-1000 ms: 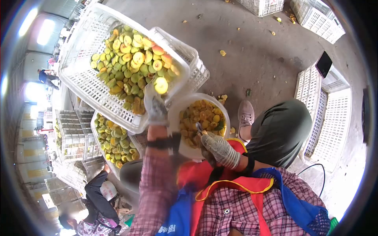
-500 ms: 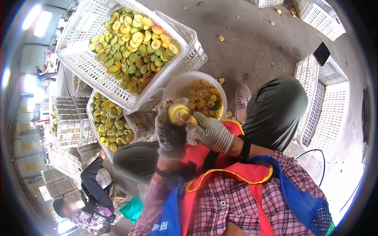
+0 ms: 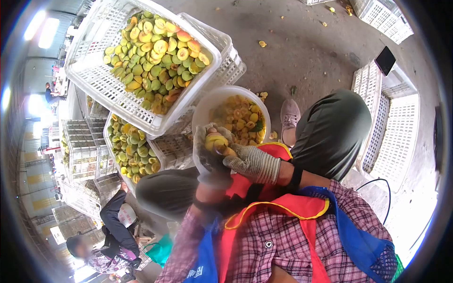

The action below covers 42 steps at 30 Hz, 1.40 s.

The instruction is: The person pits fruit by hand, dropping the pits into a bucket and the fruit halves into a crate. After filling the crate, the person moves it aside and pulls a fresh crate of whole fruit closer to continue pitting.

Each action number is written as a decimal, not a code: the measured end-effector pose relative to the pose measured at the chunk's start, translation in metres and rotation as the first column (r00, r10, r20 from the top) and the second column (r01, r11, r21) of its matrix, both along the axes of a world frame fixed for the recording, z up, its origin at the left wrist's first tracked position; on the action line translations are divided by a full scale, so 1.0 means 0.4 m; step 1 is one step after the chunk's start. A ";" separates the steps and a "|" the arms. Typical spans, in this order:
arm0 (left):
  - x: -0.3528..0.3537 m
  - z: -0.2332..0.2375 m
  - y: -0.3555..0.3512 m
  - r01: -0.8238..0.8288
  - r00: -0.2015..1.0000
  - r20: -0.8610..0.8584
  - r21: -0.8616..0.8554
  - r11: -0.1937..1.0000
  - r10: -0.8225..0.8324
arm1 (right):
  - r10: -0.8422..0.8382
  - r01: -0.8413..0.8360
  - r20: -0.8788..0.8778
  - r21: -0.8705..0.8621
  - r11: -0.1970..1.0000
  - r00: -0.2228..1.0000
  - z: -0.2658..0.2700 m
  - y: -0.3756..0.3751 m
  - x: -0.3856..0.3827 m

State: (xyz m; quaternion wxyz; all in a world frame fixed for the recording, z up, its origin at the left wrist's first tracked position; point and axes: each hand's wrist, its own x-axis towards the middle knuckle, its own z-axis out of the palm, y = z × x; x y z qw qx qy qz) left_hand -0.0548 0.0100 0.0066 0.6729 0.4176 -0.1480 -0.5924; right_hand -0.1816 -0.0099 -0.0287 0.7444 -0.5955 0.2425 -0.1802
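Note:
My left hand [image 3: 210, 153], in a dirty glove, is wrapped round a yellow-fleshed peach half [image 3: 217, 141] over the near side of a white bucket [image 3: 200, 111]. My right hand [image 3: 252, 164], in a striped knit glove, is closed on a small pitting tool [image 3: 229, 152] with a tan handle. The tool's tip meets the peach half; its blade is mostly hidden. Inside the bucket lie peach pits and yellow scraps [image 3: 243, 118].
A white crate [image 3: 137, 112] full of halved peaches stands beyond the bucket, and another crate of peach halves [image 3: 134, 151] sits to the left. At right are white crates [image 3: 394, 141] with a black tablet-like device [image 3: 385, 60]. A seated person [image 3: 111, 240] is at lower left.
My left hand has tilted and the peach half has turned in it, its cut face less toward me. The tool has shifted slightly with the right hand.

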 end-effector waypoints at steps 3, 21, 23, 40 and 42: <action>-0.021 0.015 -0.011 -0.176 0.982 0.088 0.099 0.979 0.168 | -0.037 0.030 -0.038 -0.171 0.985 0.999 0.005 -0.005 -0.008; -0.017 -0.022 0.015 -0.322 0.898 0.313 -0.009 0.947 0.308 | -0.229 0.123 -0.278 -0.351 0.928 0.933 0.022 0.009 -0.003; -0.006 -0.024 0.015 -0.214 0.921 0.323 -0.045 0.976 0.217 | -0.246 0.122 -0.264 -0.410 0.904 0.933 0.035 0.014 -0.004; 0.024 -0.060 0.025 -0.001 0.668 0.742 -0.081 0.997 0.061 | -0.101 0.101 0.005 -0.054 0.993 0.995 -0.028 0.022 0.005; 0.024 -0.054 0.020 0.043 0.724 0.690 -0.042 0.998 -0.003 | 0.204 -0.223 -0.089 -0.335 0.915 0.975 -0.031 0.007 -0.017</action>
